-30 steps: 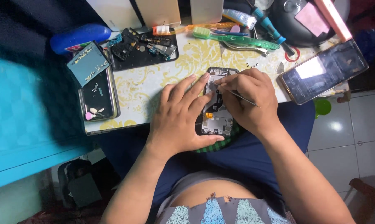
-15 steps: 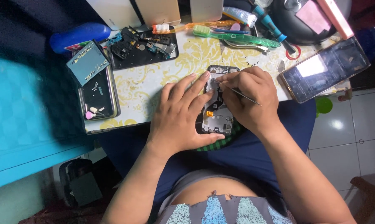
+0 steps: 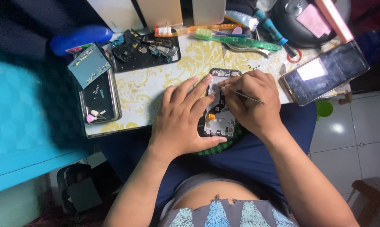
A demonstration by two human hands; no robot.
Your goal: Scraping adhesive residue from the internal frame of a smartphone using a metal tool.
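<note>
The left hand [image 3: 182,122] lies spread on an opened phone [image 3: 218,113] — pinning it down — while the right hand [image 3: 251,103] pinches thin tweezers [image 3: 248,97] over its top end.

Opened phone [image 3: 218,120]: back cover off, dark frame, grey metal shielding and small orange part exposed inside. Lies flat, long axis running away from person, near end past table edge over lap, on green-and-black checked cloth [image 3: 223,145]. Sides partly hidden by hands.

Thin metal tool [image 3: 249,98], probably tweezers: slim, silvery, angled low, tip at phone's upper interior, tail pointing right.
</note>
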